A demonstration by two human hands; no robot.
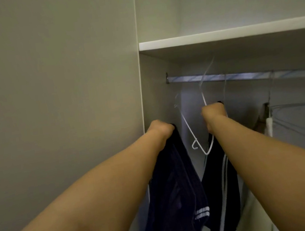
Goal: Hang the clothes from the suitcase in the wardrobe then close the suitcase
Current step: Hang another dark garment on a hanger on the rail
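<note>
Gripping the navy garment [171,191], the left hand [159,130] clutched one edge; at its three o'clock, the right hand [213,113] clasped fabric and a white hanger [206,153], the rail [240,75] at twelve.

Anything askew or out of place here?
The white hanger hangs steeply tilted between left hand and right hand, one end pointing down, not level under the rail. Blur hides whether its hook is over it. Both grip the navy garment.

Glossy metal rail [240,76], soft cloth garment [171,191]
</note>
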